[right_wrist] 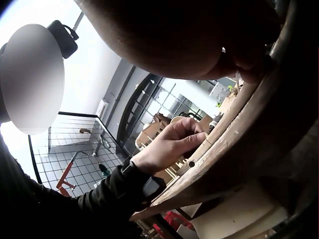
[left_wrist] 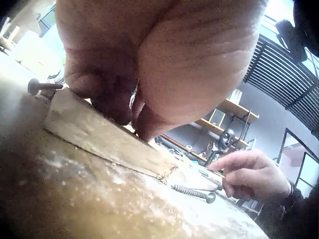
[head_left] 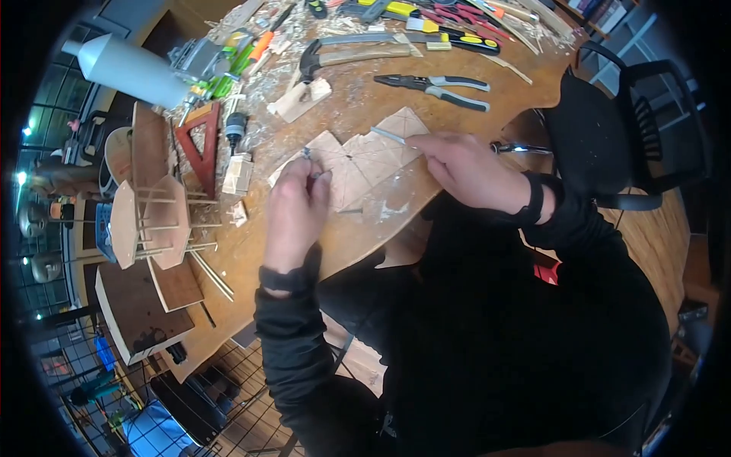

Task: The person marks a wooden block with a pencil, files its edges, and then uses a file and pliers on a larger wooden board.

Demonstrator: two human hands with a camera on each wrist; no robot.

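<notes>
A pale wooden board (head_left: 365,164) with lines drawn across it and a dark spot near its middle lies by the table's front edge. At its left part, my left hand (head_left: 293,198) has curled fingers pinching a small grey metal piece, mostly hidden by the fingers. A screw (left_wrist: 37,87) juts past the board's end beside that hand in the left wrist view. My right hand (head_left: 468,167) grips a slim grey rod (head_left: 388,135) over the board's right part. Another screw (head_left: 350,210) lies on the table before the board's near edge.
Combination pliers (head_left: 434,87) and a hammer (head_left: 365,55) lie behind the board. Wood shavings and several tools cover the back. To the left are a red triangle square (head_left: 199,148), a drill chuck (head_left: 236,128) and a wooden model (head_left: 152,221). A black chair (head_left: 609,129) stands right.
</notes>
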